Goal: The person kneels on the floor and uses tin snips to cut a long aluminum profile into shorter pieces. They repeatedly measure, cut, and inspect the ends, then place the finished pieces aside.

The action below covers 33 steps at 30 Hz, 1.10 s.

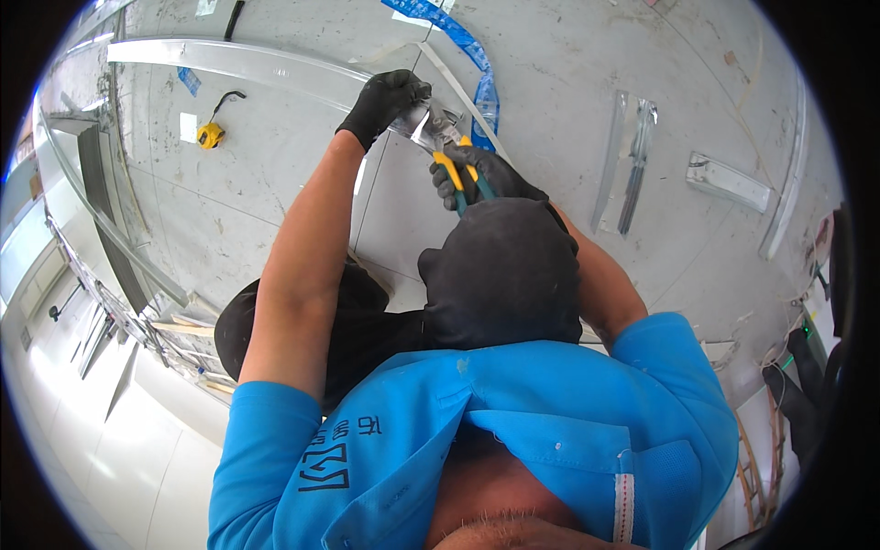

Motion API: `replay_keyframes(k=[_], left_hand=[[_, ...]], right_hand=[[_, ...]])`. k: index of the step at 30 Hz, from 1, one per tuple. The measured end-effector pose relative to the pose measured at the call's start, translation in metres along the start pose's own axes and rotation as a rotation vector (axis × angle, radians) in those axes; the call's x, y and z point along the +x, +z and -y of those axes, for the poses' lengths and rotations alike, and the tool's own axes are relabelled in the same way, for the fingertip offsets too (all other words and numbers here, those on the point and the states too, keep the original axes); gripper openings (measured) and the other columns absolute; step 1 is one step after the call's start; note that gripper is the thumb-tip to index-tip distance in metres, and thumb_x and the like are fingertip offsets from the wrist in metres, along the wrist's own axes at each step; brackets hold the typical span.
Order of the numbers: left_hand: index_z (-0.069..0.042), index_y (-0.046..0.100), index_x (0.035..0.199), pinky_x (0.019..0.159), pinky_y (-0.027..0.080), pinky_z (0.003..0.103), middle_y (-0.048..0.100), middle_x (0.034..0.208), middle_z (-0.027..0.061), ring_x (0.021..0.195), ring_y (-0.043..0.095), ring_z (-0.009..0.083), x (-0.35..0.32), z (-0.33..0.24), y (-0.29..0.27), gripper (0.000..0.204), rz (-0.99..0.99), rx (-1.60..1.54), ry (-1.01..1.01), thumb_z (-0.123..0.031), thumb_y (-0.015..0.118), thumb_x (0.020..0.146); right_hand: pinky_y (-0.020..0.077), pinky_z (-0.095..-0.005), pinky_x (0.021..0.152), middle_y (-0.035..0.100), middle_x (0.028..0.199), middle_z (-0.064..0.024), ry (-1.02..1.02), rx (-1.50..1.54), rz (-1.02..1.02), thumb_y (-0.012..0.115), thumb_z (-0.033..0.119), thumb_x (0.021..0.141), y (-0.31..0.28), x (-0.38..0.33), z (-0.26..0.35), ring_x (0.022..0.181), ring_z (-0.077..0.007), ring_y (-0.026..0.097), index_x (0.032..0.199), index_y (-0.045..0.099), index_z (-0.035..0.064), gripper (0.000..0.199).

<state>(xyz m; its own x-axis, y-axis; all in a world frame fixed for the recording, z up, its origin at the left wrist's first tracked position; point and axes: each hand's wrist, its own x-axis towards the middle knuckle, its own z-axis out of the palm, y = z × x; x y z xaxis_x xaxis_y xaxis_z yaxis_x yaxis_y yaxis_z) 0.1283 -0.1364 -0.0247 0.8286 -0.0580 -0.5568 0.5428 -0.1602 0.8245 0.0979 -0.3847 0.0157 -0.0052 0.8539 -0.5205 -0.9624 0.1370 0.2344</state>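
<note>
Metal strip [423, 126]: thin, stiff, sharp-edged; left hand [385, 103] pinches its end, right hand [481, 176] closed on yellow-handled snips [451, 158].

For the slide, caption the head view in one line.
Gloved left hand steadies a thin metal strip while the gloved right hand grips yellow-handled snips.

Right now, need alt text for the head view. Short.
Fisheye view down over a person in a blue shirt: the black-gloved left hand pinches a thin metal strip on a grey tiled floor, while the gloved right hand grips yellow-handled snips with their blades at the strip. A yellow tape measure lies to the left.
</note>
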Motion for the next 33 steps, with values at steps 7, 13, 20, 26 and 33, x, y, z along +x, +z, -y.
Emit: replay_keyframes(k=[7,13,20,26,33], left_hand=[[0.001,0.062,0.083,0.051,0.044,0.029,0.061,0.073,0.0081,0.055,0.056,0.0159,-0.030,0.009,0.015,0.027,-0.923,-0.666,-0.177,-0.025,0.068,0.090],[-0.004,0.062,0.094,0.050,0.046,0.031,0.058,0.073,0.0051,0.058,0.058,0.0188,-0.077,0.053,0.096,0.039,-0.696,-0.962,-0.568,-0.041,0.072,0.089],[-0.001,0.060,0.105,0.056,0.048,0.031,0.061,0.085,0.0090,0.065,0.058,0.0180,-0.052,0.047,0.100,0.040,-0.610,-0.845,-0.431,-0.031,0.077,0.085],[0.000,0.062,0.080,0.044,0.038,0.028,0.058,0.061,0.0045,0.048,0.050,0.0125,-0.024,0.043,0.082,0.039,-0.734,-0.619,-0.456,-0.031,0.086,0.076],[-0.003,0.065,0.095,0.054,0.047,0.026,0.066,0.078,0.0047,0.061,0.059,0.0129,-0.014,0.040,0.076,0.036,-0.674,-0.679,-0.394,-0.033,0.080,0.082]], right_hand=[[0.0505,-0.0284,0.066,0.064,0.088,-0.0052,-0.470,-0.884,-0.484,0.068,0.027,0.091,0.000,-0.039,0.019,0.076,-0.0138,0.062,0.112,0.059,0.0024,0.033],[0.0527,-0.0427,0.081,0.067,0.102,-0.0213,-0.966,-1.937,-0.852,0.068,0.025,0.085,-0.045,-0.050,0.054,0.091,-0.0366,0.067,0.119,0.058,-0.0003,0.043],[0.0541,-0.0401,0.079,0.067,0.097,-0.0192,-0.661,-1.946,-0.885,0.071,0.023,0.084,-0.021,-0.070,0.058,0.086,-0.0317,0.069,0.112,0.050,0.0007,0.042],[0.0549,-0.0281,0.066,0.063,0.086,-0.0107,-0.606,-1.052,-0.748,0.078,0.023,0.084,-0.008,-0.066,0.071,0.076,-0.0142,0.066,0.109,0.049,-0.0002,0.044],[0.0530,-0.0263,0.065,0.062,0.093,-0.0061,-0.781,-0.911,-0.612,0.080,0.016,0.082,-0.016,0.038,0.056,0.076,-0.0117,0.063,0.129,0.046,-0.0033,0.061]])
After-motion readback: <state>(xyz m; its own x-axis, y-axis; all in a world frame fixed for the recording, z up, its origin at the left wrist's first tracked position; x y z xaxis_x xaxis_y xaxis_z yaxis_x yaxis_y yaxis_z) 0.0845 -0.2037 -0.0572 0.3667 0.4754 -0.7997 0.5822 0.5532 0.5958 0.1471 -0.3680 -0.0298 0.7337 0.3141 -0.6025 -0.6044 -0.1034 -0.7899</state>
